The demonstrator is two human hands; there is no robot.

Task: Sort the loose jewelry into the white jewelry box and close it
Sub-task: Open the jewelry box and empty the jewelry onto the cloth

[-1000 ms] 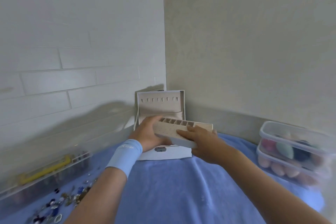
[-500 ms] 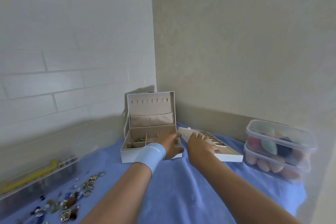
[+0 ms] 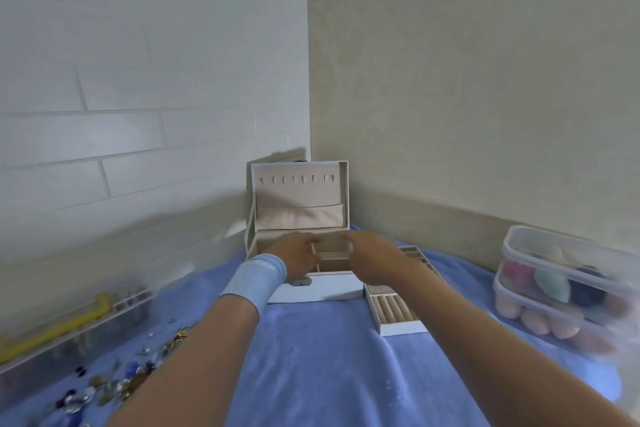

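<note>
Had tray (image 3: 394, 308) up over box (image 3: 322, 291) in both hands 1 s ago. Since then set it down flat on cloth (image 3: 311, 374) just R of box, running fwd from box's R-front corner. Touching box or only beside it, can't tell. Let go of it completely.

Reaching now w/ both hands over box's open base. L hand (image 3: 298, 258), wristband (image 3: 256, 276) behind it, over L-centre compartments w/ fingers pointing in. Can't tell whether pinching anything: blurred, fingertips lost against box lining. R hand (image 3: 375, 260) at box's R edge, between box and tray, fingers stretched out and loosely apart, gripping nothing.

Means box's lower layer exposed, so both layers open for filling. Prob. prep done, sorting proper not begun. Left jewelry (image 3: 114, 381) where it was, a loose pile on cloth well fwd-L of box, by clear case (image 3: 86, 333) w/ yellow handle. Can't see base contents, hidden by hands. Have lid (image 3: 299, 198) upright at back of box, hooks and pocket facing fwd. Ignoring stacked tubs (image 3: 561, 288) well R of box, beyond tray.

To do yet, by my reckoning: fetch pieces from fwd-L, drop into compartments, refit tray in box, fold lid down.
</note>
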